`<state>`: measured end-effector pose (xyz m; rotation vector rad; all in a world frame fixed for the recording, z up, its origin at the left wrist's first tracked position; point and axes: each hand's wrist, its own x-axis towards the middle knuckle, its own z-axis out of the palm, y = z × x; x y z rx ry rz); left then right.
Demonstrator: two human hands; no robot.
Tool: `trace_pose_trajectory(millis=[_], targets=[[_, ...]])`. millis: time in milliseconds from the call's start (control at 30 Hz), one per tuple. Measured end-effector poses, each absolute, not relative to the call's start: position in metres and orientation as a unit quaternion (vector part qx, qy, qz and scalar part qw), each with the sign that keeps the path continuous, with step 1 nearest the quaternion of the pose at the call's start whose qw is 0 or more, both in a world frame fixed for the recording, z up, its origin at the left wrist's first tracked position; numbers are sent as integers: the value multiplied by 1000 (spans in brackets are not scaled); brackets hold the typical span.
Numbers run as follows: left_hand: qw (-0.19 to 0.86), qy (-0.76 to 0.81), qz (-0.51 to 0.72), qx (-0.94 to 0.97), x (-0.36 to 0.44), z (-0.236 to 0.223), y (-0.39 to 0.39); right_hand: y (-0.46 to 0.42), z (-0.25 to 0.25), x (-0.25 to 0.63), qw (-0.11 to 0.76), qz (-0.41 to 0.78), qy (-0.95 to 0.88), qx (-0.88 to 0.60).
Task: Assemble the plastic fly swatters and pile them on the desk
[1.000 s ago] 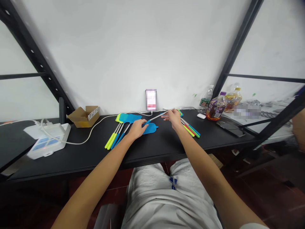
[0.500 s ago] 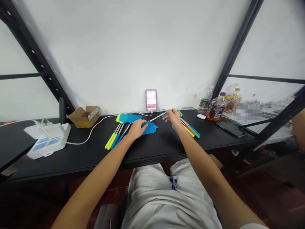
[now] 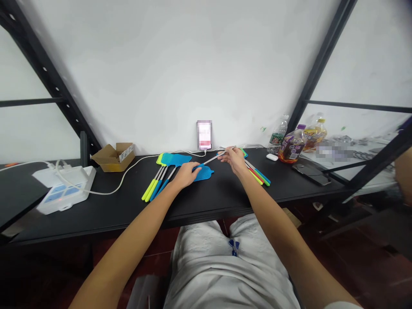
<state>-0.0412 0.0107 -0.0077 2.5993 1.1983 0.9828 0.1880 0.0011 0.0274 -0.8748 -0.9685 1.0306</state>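
Note:
My left hand (image 3: 186, 174) is closed round the blue grip of a fly swatter handle (image 3: 212, 159), whose thin metal rod slants up to the right. Its far end lies between the thumb and fingers of my right hand (image 3: 235, 160). Just under the rod, a loose blue perforated swatter head (image 3: 204, 173) lies flat on the black table. Left of my left hand is a fanned stack of swatters (image 3: 157, 182) with yellow-green and blue grips. Beyond my right wrist lie more swatters (image 3: 258, 174) with red, yellow, green and blue grips, partly covered by my hand.
A phone (image 3: 204, 134) with a lit screen leans on the wall, cabled. To the left are an open cardboard box (image 3: 113, 159) and a white power strip (image 3: 66, 189). Drink bottles (image 3: 292, 145), a white earbud case (image 3: 272, 157) and a dark phone (image 3: 311, 174) sit right.
The fingers of my right hand have shifted slightly left along the metal rod. My left hand stays almost in place on the grip.

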Motion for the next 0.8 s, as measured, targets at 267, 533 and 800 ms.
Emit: trace_pose_trajectory(millis=[267, 533, 800], targets=[[78, 380, 319, 865, -37, -1, 0, -4, 19, 182, 575, 524, -535, -331], [68, 400, 352, 844, -34, 1, -3, -6, 15, 179, 500, 503, -600, -369], [21, 448, 380, 809, -37, -3, 5, 6, -15, 169, 390, 131, -781, -470]])
